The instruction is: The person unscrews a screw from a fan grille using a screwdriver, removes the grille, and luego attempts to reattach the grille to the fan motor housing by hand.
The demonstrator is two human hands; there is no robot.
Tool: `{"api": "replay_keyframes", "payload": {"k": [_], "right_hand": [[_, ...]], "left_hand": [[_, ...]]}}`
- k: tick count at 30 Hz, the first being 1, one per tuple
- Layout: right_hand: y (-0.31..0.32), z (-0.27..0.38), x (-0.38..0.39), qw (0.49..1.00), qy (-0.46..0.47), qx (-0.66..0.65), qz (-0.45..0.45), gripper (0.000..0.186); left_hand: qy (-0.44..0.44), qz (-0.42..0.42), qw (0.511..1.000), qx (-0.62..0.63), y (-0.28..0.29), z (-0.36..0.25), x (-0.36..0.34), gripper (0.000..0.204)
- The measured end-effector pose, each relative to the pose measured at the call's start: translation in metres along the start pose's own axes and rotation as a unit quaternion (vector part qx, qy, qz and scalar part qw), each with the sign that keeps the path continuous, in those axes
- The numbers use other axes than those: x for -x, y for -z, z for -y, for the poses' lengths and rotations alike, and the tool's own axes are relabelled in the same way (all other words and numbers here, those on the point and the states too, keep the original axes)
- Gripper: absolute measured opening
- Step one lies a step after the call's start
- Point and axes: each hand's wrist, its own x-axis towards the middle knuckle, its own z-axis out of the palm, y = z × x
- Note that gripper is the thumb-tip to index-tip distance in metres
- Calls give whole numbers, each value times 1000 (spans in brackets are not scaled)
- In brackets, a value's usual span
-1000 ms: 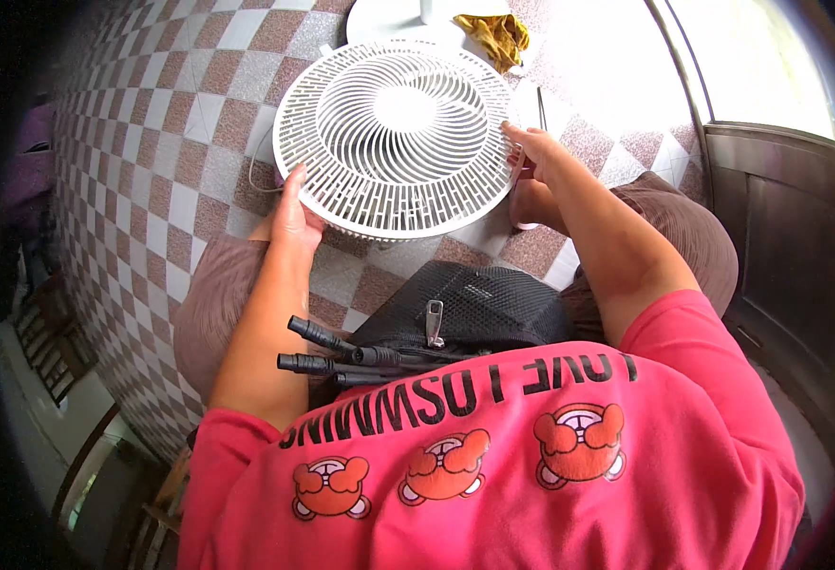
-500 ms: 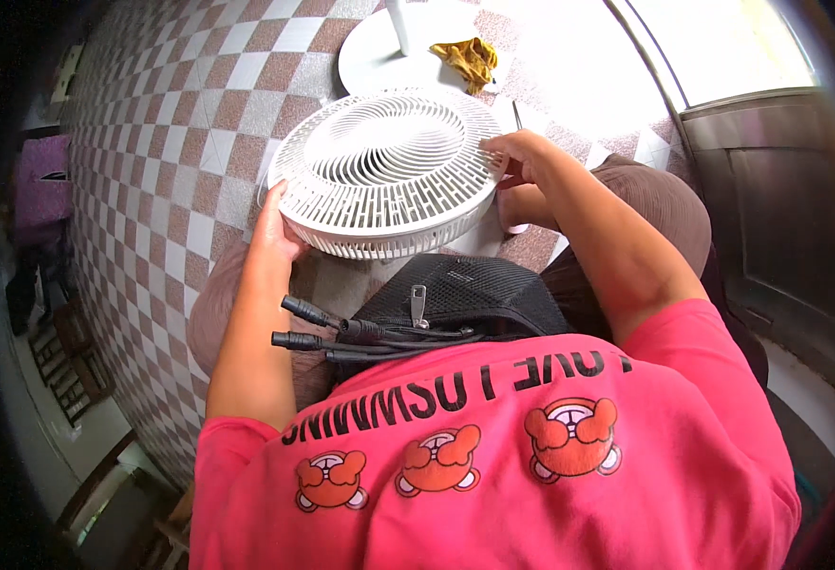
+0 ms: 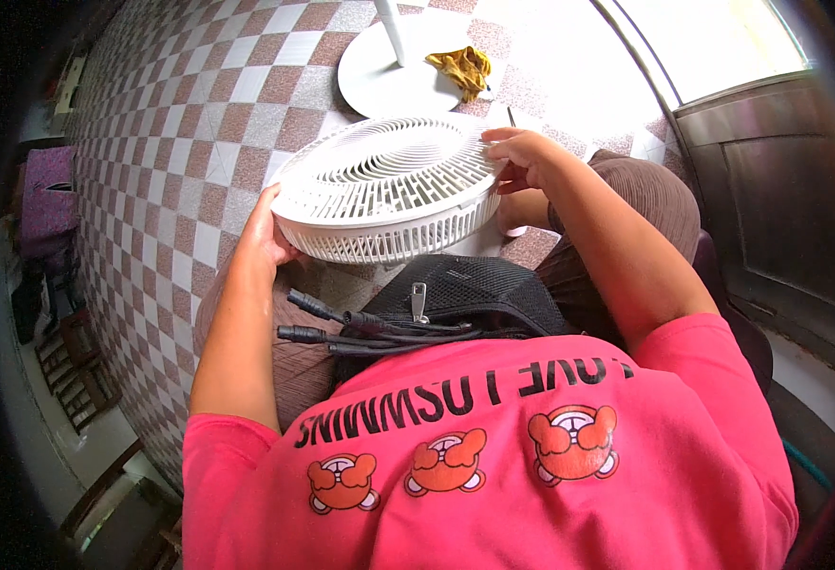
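**Left hand (image 3: 270,233) and right hand (image 3: 522,157) grip a round, white, slotted plastic fan cage (image 3: 389,195)**

Both hands touch it, one on each side, so neither is nearer. It is straight ahead, between the hands. It is round, with no long side; its flat face points up and tips away. Beyond it is a flat, round, white base (image 3: 365,81) with a white pole (image 3: 392,33), and a crumpled yellow-brown cloth (image 3: 465,71).

You face a floor (image 3: 175,133) of checkered tiles in white, grey and reddish brown. A round white base (image 3: 370,84) with a pole (image 3: 391,33) stands well in from the floor's left edge. Nearer the right edge, note a thin dark rod (image 3: 511,116), partly hidden.
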Motion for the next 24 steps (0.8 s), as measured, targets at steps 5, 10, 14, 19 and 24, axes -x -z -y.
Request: {"api": "replay_keyframes", "payload": {"k": [5, 10, 14, 19, 24], "right_hand": [[0, -2, -7, 1000, 6, -28, -5, 40], [4, -7, -30, 999, -10, -42, -1, 41], [5, -12, -46, 996, -58, -28, -68, 41], [11, -37, -78, 996, -60, -27, -66, 42], [0, -68, -119, 999, -41, 19, -21, 51]], "left_hand": [[-29, 29, 999, -13, -6, -6, 8, 70], [-71, 113, 987, 89, 2, 2, -8, 84], [-112, 89, 983, 117, -15, 7, -22, 81], [-237, 40, 961, 136, -44, 12, -6, 63], [-337, 71, 935, 85, -51, 20, -2, 84]]}}
